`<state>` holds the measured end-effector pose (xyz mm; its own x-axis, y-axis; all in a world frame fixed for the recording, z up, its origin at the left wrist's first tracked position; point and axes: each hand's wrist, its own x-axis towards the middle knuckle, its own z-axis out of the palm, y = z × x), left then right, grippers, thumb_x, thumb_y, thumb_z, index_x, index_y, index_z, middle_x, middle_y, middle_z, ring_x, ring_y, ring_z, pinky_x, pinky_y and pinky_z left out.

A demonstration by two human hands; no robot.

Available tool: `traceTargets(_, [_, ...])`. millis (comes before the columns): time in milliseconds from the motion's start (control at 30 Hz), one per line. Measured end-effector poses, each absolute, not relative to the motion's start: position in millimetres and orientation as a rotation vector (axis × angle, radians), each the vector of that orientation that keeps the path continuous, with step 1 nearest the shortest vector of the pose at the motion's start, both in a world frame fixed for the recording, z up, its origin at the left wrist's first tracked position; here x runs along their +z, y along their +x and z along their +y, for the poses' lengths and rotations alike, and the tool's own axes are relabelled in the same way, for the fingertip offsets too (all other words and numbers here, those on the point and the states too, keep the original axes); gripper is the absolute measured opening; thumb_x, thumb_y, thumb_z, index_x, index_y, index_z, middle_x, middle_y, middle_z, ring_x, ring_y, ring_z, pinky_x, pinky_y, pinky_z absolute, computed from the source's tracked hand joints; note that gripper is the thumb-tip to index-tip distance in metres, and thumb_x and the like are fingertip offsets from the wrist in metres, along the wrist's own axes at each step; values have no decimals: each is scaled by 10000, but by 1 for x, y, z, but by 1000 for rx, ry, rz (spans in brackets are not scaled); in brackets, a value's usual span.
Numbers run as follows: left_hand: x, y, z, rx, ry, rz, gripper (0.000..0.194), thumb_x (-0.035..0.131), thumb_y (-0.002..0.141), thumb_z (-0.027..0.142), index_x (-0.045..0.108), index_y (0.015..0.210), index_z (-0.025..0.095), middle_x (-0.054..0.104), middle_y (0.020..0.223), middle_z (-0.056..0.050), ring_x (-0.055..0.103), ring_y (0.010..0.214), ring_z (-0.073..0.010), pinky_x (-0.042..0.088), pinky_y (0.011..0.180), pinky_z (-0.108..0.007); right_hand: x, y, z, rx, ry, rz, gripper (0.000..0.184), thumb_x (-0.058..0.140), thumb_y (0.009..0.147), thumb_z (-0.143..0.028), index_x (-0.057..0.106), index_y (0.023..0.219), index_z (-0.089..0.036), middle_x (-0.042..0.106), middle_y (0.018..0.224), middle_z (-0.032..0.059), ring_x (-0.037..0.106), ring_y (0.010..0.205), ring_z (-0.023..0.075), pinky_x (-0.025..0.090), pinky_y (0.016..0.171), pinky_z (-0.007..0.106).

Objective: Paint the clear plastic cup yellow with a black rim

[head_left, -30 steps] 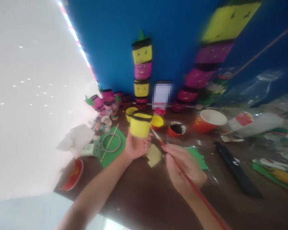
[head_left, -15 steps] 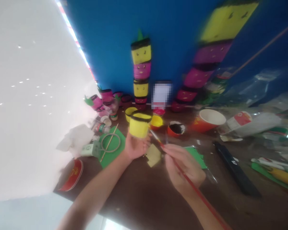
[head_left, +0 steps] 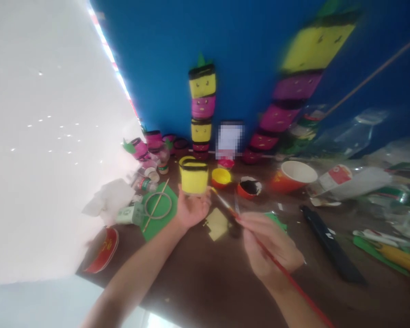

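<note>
My left hand [head_left: 191, 208] holds a yellow painted cup with a black rim [head_left: 193, 177] upright from below, above the brown table [head_left: 212, 278]. My right hand [head_left: 271, 246] pinches a thin red-handled paintbrush [head_left: 280, 269]; the brush tip [head_left: 214, 192] sits close to the cup's right side. A small yellow paper scrap [head_left: 217, 223] lies on the table between my hands.
A stack of yellow and pink face cups [head_left: 201, 111] stands against the blue wall, a second leaning stack [head_left: 294, 91] to its right. Paint cups: yellow [head_left: 221, 177], black [head_left: 248, 187], red paper cup [head_left: 294, 175]. Green sheet with a ring [head_left: 157, 207], plastic bottles [head_left: 348, 180], black ruler [head_left: 331, 243].
The view shifted slightly. The yellow cup tilted more upright in my left hand, and my right hand with the brush drew back a little towards me.
</note>
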<state>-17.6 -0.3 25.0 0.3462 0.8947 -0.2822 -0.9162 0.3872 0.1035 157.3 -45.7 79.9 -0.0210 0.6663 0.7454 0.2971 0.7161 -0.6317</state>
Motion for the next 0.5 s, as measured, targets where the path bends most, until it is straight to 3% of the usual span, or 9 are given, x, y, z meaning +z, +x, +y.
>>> traceTargets(200, [27, -14, 4, 1243, -99, 386, 780, 382, 795, 619, 373, 1286, 13, 640, 871, -174, 641, 820, -217, 520, 739, -303, 88, 171, -38, 242, -875, -1463, 150, 585, 749, -108, 650, 854, -192, 666, 830, 54, 650, 766, 172, 553, 692, 313])
traceTargets(300, [24, -12, 7, 1344, -66, 396, 640, 332, 873, 488, 304, 1354, 68, 637, 1047, -196, 631, 959, -217, 507, 826, -322, 91, 179, -36, 220, -867, -1488, 152, 591, 747, -106, 647, 864, -185, 665, 844, 60, 652, 759, 169, 560, 707, 321])
traceTargets(400, [21, -10, 7, 1415, -6, 402, 475, 302, 918, 314, 299, 1375, 184, 637, 1128, -125, 610, 1032, -177, 485, 884, -316, 85, 191, -33, 141, -905, -1501, 136, 589, 758, -129, 641, 872, -181, 674, 835, 64, 653, 771, 178, 564, 729, 347])
traceTargets(500, [18, -8, 5, 1428, 157, 400, 433, 332, 914, 240, 373, 1337, 158, 651, 1110, -114, 607, 1035, -162, 449, 937, -305, 67, 202, -26, 16, -1015, -1485, 131, 578, 776, -158, 638, 891, -165, 685, 846, 81, 657, 744, 175, 573, 704, 341])
